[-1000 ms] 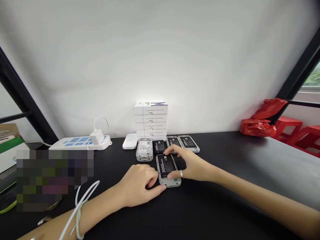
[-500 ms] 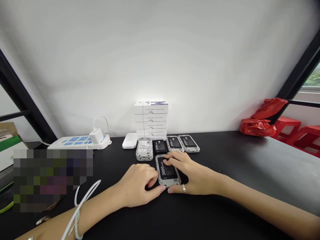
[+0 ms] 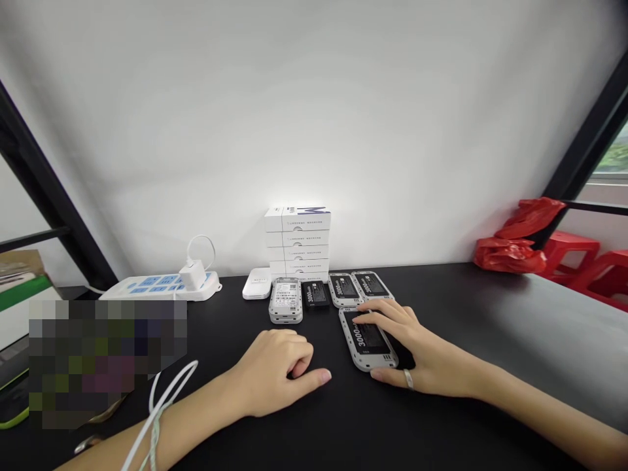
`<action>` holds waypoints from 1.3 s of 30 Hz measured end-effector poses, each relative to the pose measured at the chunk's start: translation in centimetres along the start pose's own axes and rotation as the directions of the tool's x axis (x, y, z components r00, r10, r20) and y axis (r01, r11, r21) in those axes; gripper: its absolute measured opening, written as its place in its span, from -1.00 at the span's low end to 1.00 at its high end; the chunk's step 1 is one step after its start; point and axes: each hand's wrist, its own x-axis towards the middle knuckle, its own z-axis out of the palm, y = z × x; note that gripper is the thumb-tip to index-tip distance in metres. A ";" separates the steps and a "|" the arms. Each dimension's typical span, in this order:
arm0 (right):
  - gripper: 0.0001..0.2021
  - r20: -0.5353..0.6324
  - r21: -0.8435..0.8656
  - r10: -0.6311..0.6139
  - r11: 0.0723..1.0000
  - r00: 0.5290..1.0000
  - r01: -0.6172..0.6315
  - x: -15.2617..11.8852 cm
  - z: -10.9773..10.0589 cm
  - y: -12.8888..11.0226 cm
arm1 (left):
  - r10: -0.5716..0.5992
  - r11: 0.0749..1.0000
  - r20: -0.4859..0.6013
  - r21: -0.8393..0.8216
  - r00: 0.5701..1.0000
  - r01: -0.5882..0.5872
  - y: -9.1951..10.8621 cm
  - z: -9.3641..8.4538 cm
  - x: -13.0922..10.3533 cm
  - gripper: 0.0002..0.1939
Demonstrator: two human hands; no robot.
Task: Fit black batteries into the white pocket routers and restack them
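My right hand [image 3: 417, 347], with a ring on its thumb, holds an opened handheld device [image 3: 366, 337] with its thumb at the near edge and fingers over the top. A black battery printed 3000mAh fills the device's face, and it lies on or just over the table. Apart from it, my left hand [image 3: 277, 373] rests on the table, fingers curled in and thumb stretched out. Behind stand a stack of similar devices with a white label [image 3: 286, 297], a loose black battery [image 3: 316, 294] and two more battery-fitted devices, left [image 3: 345, 288] and right [image 3: 373, 285].
White boxes [image 3: 299, 245] are stacked against the wall, beside flat white covers [image 3: 257, 284]. A power strip [image 3: 157, 284] with a charger [image 3: 193, 273] stands left. A white cable [image 3: 161, 405] crosses my left forearm. Red bags [image 3: 510, 252] are at the right edge.
My right hand has moved right with the battery-fitted device. My left hand no longer touches it and stays about where it was. The view has shifted slightly.
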 end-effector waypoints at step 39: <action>-0.05 -0.048 0.220 0.008 0.975 0.999 0.003 9.9 -0.9 -3.5 | -0.076 0.997 -0.058 0.000 0.995 0.076 0.2 0.3 -0.4 -0.54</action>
